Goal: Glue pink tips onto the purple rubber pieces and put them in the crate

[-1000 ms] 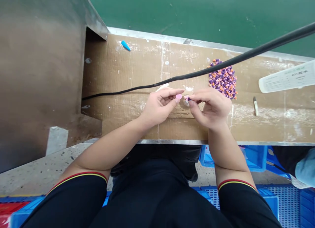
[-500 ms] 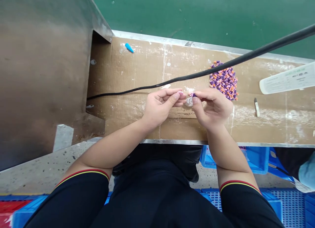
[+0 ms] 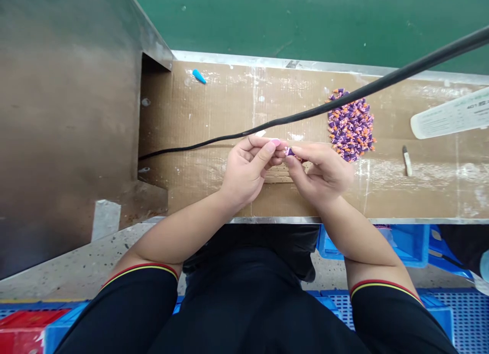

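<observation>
Between the thumb and fingers of my left hand (image 3: 248, 168) is a small flat pink piece (image 3: 275, 142). My right hand (image 3: 321, 170) pinches a small purple figure (image 3: 289, 152) with a pink and white end turned toward the left hand. The fingertips of both hands are close together over the cardboard (image 3: 214, 181); whether the two pieces touch I cannot tell. To the right, just beyond my right hand, lies a heap of small purple, pink and orange figures (image 3: 351, 127).
A black cable (image 3: 267, 125) crosses above the bench. A blue cone-shaped cap (image 3: 199, 76) lies at the back left. On the right are a short pen-like stick (image 3: 407, 161) and a white labelled bottle (image 3: 451, 113). A metal housing (image 3: 72, 114) borders the left.
My right hand has moved left, bringing the purple figure close to my left fingertips. The pink piece shows more of its face. The clear round thing seen between the hands is now out of sight.
</observation>
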A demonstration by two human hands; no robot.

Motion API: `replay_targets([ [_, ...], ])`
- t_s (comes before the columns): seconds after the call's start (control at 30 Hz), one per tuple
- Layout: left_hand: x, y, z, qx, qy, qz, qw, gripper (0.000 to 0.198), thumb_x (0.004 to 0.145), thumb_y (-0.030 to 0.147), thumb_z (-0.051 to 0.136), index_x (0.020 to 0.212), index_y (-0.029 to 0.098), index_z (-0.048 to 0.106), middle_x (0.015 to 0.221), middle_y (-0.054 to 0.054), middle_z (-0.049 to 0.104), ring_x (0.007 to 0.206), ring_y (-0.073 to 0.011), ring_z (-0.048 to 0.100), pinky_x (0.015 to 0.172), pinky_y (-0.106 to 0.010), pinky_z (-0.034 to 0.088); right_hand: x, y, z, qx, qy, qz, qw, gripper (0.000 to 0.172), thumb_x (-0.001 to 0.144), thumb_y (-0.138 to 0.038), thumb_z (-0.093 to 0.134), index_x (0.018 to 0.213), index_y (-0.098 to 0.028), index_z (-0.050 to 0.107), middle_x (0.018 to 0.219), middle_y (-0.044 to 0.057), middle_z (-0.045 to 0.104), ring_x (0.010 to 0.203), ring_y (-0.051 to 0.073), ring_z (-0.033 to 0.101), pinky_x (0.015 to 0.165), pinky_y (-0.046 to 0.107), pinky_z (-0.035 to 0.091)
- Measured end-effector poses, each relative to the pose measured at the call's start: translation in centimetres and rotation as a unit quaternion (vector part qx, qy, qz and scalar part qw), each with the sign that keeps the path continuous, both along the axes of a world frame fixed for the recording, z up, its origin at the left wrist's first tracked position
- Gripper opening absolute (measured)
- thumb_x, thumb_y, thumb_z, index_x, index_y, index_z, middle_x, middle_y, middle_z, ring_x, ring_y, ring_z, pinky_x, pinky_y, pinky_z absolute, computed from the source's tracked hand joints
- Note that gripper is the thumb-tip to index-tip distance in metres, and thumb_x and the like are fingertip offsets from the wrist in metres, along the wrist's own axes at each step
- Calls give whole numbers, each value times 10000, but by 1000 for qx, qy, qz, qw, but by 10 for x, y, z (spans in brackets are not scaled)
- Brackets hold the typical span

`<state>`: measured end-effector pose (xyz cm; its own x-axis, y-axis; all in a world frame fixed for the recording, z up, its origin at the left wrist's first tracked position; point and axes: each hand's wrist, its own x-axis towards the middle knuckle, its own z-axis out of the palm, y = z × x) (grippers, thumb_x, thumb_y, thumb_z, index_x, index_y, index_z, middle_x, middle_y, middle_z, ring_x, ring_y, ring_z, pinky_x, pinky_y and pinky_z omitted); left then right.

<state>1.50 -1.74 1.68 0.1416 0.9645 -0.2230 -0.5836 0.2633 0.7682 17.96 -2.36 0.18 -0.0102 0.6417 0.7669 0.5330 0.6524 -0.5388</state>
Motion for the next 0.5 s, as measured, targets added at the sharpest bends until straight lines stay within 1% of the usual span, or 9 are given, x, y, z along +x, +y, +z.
replay_targets([
  [0.07, 0, -1, 1, 4, -2, -1, 1000, 389, 734, 484, 1078, 869, 210, 837, 915, -19, 857, 842, -119, 819, 797, -203, 678, 0, 1, 0, 16, 3, 5, 1000, 104, 1015, -238, 813, 1097, -295, 785, 964, -5, 889, 802, 187, 866, 720, 320, 737],
  [0.1, -1, -2, 1, 6, 0, -3, 1000, 385, 729, 482, 1081, 871, 213, 845, 922, -21, 860, 847, -122, 821, 806, -207, 679, 1, 1, 1, 17, -4, 2, 1000, 101, 1014, -242, 815, 1093, -296, 785, 959, -6, 889, 797, 189, 865, 711, 322, 738],
  [0.2, -2, -2, 0, 7, 0, -14, 1000, 378, 713, 491, 1088, 874, 227, 870, 953, -29, 866, 870, -128, 821, 823, -214, 675, 1, 1, 1, 7, -39, -24, 999, 15, 1041, -304, 780, 1042, -290, 775, 915, 1, 881, 768, 197, 858, 675, 336, 735],
  [0.23, -3, -2, -1, 8, -2, -19, 1000, 371, 713, 496, 1087, 875, 235, 878, 960, -30, 868, 877, -128, 819, 823, -215, 672, 1, 1, 1, 6, -44, -30, 999, 36, 1049, -315, 767, 1029, -286, 773, 907, 4, 879, 762, 198, 856, 673, 339, 736],
  [0.33, -4, -2, -3, 17, -11, -30, 999, 320, 735, 495, 1077, 871, 269, 895, 963, -17, 870, 890, -116, 808, 844, -212, 667, -1, 1, 2, 17, -33, -22, 999, 6, 1036, -275, 783, 1036, -278, 778, 914, 4, 883, 763, 193, 857, 696, 332, 741],
  [0.43, -4, -2, -4, 30, -21, -37, 999, 264, 763, 478, 1066, 870, 302, 901, 959, 0, 868, 905, -98, 799, 882, -202, 661, -3, 1, 2, 24, -7, -2, 1000, 104, 1005, -205, 815, 1075, -279, 791, 944, 1, 889, 783, 188, 862, 720, 318, 742],
  [0.5, -5, -2, -4, 31, -20, -42, 998, 259, 768, 483, 1062, 877, 311, 903, 975, 1, 871, 920, -102, 798, 890, -207, 660, -3, 1, 3, 22, -2, 5, 1000, 135, 999, -185, 820, 1091, -282, 798, 953, -1, 891, 790, 189, 865, 730, 319, 743],
])
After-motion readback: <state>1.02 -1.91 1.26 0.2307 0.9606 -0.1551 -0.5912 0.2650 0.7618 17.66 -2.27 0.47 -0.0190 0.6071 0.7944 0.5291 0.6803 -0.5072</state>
